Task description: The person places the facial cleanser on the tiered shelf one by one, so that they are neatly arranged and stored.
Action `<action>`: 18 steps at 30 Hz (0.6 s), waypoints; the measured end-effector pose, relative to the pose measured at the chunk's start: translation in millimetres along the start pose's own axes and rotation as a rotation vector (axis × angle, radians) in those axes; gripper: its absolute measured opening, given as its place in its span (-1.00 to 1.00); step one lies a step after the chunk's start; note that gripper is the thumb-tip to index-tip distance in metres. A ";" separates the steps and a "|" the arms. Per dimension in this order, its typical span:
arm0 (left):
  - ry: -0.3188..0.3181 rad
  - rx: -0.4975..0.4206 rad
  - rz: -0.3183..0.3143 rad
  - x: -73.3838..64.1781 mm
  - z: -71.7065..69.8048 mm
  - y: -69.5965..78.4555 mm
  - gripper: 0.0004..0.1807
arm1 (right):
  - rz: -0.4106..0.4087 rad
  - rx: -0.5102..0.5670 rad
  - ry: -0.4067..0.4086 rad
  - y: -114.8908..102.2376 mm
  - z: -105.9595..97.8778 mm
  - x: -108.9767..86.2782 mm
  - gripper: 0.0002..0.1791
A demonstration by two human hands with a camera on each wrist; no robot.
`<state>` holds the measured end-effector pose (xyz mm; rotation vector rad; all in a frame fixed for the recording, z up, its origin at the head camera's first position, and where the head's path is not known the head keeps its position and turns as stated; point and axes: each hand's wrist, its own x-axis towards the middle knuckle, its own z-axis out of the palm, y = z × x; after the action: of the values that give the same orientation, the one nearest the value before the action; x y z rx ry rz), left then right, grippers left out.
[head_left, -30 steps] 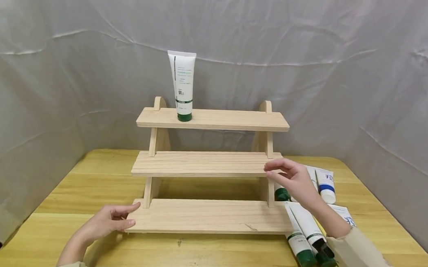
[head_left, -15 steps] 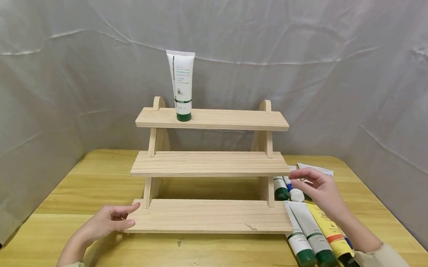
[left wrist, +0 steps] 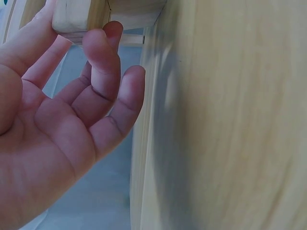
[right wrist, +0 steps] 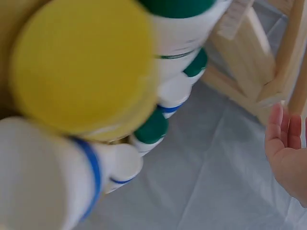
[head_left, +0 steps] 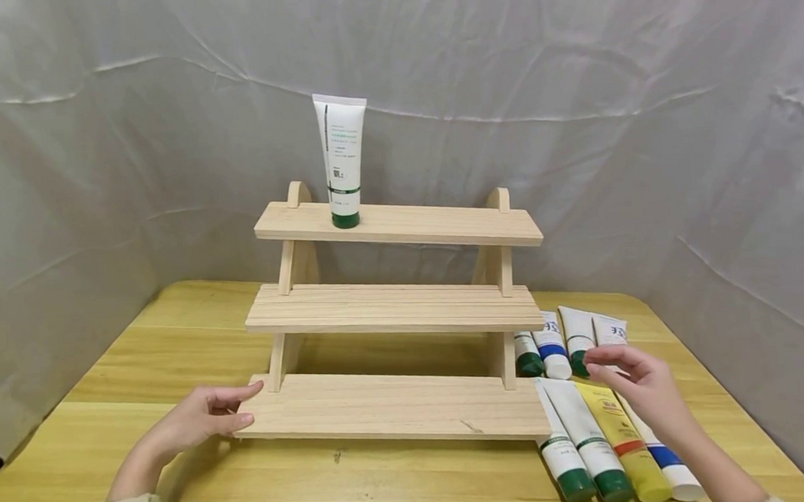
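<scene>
A three-tier wooden display stand (head_left: 392, 309) stands on the table. On its top shelf a white tube with a green cap (head_left: 344, 158) stands upright on the cap, left of the middle. At the left end of the bottom shelf, my left hand (head_left: 191, 425) grips the board's corner between thumb and fingers; the left wrist view shows that hand (left wrist: 62, 124) around the shelf corner (left wrist: 79, 17). My right hand (head_left: 646, 393) hovers over the tubes on the right, fingers gently bent, holding nothing. Beneath it lie a yellow tube (head_left: 616, 430) and a white tube with a blue band (head_left: 671, 465).
Two white tubes with green caps (head_left: 563, 456) lie beside the yellow one, near the stand's right end. Behind them is a row of several white tubes (head_left: 551, 345), partly hidden by the stand and my right hand. Grey cloth (head_left: 433, 88) hangs behind the table (head_left: 285, 488).
My right hand has moved right and down, from the middle shelf's right end to above the tubes, uncovering several of them. My left hand and the standing tube stay put.
</scene>
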<state>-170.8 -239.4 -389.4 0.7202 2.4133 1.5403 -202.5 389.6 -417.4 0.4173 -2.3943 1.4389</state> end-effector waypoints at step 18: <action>-0.011 0.018 0.026 0.5 -0.7 -0.4 -0.46 | 0.347 -0.323 -0.019 -67.9 -16.4 -39.8 -0.53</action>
<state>-171.6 -239.9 -389.5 0.7647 2.4221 1.5224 -137.0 377.0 -372.4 -0.0675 -2.7496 1.1374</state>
